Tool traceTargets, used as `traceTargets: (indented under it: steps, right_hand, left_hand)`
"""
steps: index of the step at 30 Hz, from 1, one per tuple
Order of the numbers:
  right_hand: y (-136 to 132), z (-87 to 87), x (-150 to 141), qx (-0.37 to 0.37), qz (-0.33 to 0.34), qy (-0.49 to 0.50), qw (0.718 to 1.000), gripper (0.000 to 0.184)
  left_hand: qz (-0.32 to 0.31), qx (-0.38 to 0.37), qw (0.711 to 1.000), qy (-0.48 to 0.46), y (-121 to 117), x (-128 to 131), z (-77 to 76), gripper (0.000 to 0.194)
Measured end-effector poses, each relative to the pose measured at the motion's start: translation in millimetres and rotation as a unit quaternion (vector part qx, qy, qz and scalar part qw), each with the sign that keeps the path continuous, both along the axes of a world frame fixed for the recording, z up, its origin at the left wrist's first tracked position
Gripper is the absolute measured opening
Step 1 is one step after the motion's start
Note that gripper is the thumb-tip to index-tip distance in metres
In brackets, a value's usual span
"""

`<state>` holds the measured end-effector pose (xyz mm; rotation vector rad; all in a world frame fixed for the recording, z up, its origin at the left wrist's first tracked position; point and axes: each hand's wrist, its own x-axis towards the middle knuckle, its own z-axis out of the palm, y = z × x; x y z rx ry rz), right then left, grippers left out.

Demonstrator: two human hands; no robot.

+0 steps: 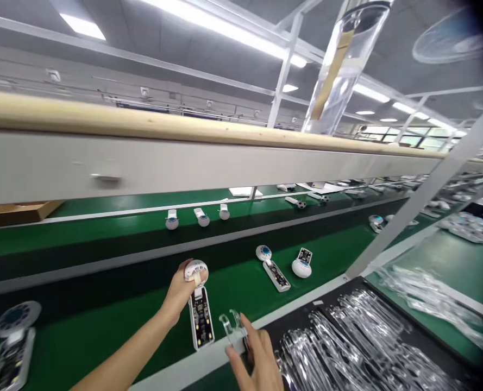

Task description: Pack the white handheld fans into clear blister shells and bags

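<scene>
My left hand (180,290) grips the round white head of a small electronic device (201,317), whose white-framed, exposed circuit board hangs down over the green conveyor belt (233,293). My right hand (257,361) pinches a clear acrylic stand (231,328) near the belt's front edge, a short distance from the circuit board. Two similar devices (273,269) lie on the belt beyond my hands. Another (11,347) lies at the lower left.
A black tray (359,326) heaped with clear acrylic stands sits at the lower right. Bagged clear parts (432,298) lie on a green bench to the right. A white panel with a wooden rail (143,122) crosses above, and a metal strut (420,190) rises at the right. Further devices stand on a farther belt.
</scene>
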<state>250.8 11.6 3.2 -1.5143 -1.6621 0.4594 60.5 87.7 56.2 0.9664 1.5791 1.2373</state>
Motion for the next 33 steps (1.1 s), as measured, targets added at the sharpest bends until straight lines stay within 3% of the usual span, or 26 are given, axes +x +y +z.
traceTargets:
  steps: [4,8,13,17,20,24,26,28,31,33]
  right_hand:
    - [-13.3,24.6,-42.7,0.091,0.078,-0.092,0.989,0.049]
    - [-38.4,33.8,-61.2,0.134,0.119,-0.160,0.971,0.051]
    - [-65.8,30.2,-75.3,0.142,0.110,-0.173,0.968,0.054]
    - [-75.9,30.1,-81.9,0.130,0.077,-0.169,0.974,0.054]
    - [-79.1,37.0,-76.3,0.069,0.128,-0.142,0.979,0.057]
    - [-85.2,53.8,-59.1,0.062,0.168,-0.108,0.978,0.057]
    - [-90.3,61.0,-53.5,0.088,0.178,-0.111,0.974,0.056]
    - [-93.6,64.0,-53.1,0.075,0.192,-0.088,0.975,0.052]
    - [-88.7,58.0,-58.7,-0.011,0.103,0.072,0.992,0.040]
    - [-80.4,49.7,-61.9,-0.080,0.007,0.199,0.977,0.046]
  left_hand:
    - [0.019,-0.030,0.990,-0.136,-59.0,0.6,28.7,0.055]
    - [0.059,-0.037,0.982,-0.178,-95.7,-3.4,41.6,0.057]
    - [0.097,-0.016,0.984,-0.149,-120.3,-8.4,46.3,0.055]
    - [0.131,0.008,0.978,-0.161,-131.9,-9.9,58.5,0.058]
    - [0.156,0.007,0.966,-0.208,-140.0,-9.3,66.2,0.062]
    - [0.076,0.029,0.943,-0.323,-155.1,-2.3,58.6,0.059]
    - [0.035,-0.017,0.928,-0.371,-162.2,1.8,49.7,0.058]
    - [0.034,-0.075,0.931,-0.354,-166.7,5.3,41.7,0.058]
    - [0.056,-0.092,0.957,-0.269,-169.9,11.8,35.1,0.062]
    - [0.065,-0.061,0.970,-0.225,-172.3,18.5,33.0,0.065]
